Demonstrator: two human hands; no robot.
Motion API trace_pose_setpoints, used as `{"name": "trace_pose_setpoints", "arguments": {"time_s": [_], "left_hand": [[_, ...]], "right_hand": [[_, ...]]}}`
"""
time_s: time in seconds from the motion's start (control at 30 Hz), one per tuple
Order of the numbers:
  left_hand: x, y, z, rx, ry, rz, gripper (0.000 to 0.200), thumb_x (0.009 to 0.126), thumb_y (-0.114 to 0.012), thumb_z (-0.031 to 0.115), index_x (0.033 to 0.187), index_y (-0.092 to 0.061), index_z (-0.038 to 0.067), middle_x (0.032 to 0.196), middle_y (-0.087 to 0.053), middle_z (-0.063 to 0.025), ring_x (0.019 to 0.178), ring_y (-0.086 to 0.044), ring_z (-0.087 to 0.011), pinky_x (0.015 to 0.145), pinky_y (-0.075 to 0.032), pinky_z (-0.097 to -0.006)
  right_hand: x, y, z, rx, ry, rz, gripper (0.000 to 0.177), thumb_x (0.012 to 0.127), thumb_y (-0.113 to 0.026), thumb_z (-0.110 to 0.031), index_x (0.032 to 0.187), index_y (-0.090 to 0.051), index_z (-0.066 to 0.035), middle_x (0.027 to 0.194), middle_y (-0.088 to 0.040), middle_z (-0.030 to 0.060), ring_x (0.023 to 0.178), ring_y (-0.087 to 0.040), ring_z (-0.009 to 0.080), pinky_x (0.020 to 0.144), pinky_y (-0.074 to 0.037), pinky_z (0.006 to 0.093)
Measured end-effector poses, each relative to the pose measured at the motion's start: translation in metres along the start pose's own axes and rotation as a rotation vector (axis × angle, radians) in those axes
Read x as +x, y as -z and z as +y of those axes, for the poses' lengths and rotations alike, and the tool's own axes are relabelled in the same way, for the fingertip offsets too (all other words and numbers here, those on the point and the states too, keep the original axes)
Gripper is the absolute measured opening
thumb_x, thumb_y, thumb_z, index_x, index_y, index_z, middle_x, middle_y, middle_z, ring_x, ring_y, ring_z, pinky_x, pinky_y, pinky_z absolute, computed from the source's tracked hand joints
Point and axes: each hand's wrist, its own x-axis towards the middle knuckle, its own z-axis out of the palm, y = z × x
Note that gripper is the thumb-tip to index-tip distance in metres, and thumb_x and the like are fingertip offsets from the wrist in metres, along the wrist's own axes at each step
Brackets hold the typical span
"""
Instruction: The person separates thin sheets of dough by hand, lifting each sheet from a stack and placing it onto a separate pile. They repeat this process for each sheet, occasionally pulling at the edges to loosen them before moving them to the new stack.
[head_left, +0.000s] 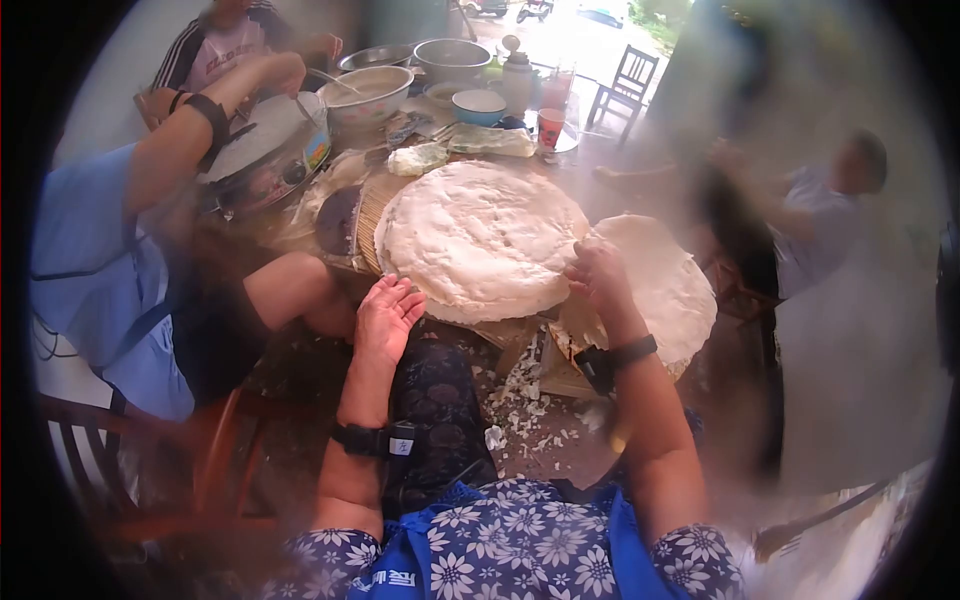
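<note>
A wide, pale stack of thin flatbreads (480,235) lies on a round woven mat (372,215) in front of me. My left hand (388,315) is at its near left edge, palm turned up, fingers loosely extended and holding nothing that I can see. At the right edge, my right hand (600,272) has its fingers pinched together on the rim of the flatbread. Another round flatbread (665,285) lies to the right, partly behind my right hand and wrist. The undersides of the flatbreads are hidden.
Behind the stack are folded plastic wraps (490,140), a blue bowl (479,108), a large basin (368,95) and a red cup (550,130). A person in blue (100,270) works close on my left over a round griddle (262,140). Crumbs (530,390) litter the floor.
</note>
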Motion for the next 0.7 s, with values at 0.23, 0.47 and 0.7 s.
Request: {"name": "trace_pose_setpoints", "arguments": {"time_s": [0.23,0.47,0.7], "left_hand": [[-0.006,-0.003,-0.003,-0.033,-0.008,0.011,0.022,0.083,-0.055,0.004,0.105,-0.048,0.006,0.096,-0.058,-0.0082,0.081,-0.06,-0.0253,0.073,-0.051,-0.0373],[-0.002,0.007,-0.007,-0.12,0.047,-0.03,0.019,0.086,-0.056,0.011,0.103,-0.053,0.004,0.099,-0.058,-0.01,0.087,-0.058,-0.0266,0.079,-0.05,-0.0383],[0.004,-0.005,-0.013,-0.135,0.083,-0.075,0.02,0.087,-0.057,0.015,0.102,-0.053,0.003,0.101,-0.058,-0.012,0.088,-0.059,-0.0275,0.081,-0.049,-0.0399]], "right_hand": [[0.009,-0.019,-0.017,-0.274,0.197,-0.045,0.011,0.081,-0.058,-0.018,0.086,-0.057,-0.008,0.072,-0.059,0.0014,0.056,-0.057,0.0109,0.049,-0.05,0.0255],[0.015,-0.015,-0.02,-0.442,0.965,-0.15,0.008,0.086,-0.046,-0.009,0.091,-0.052,-0.005,0.081,-0.06,0.0054,0.07,-0.062,0.0177,0.064,-0.055,0.0353],[0.016,0.016,0.041,0.455,0.056,-0.141,0.011,0.087,-0.05,-0.009,0.096,-0.053,-0.004,0.088,-0.06,0.007,0.075,-0.062,0.0195,0.07,-0.054,0.0349]]}}
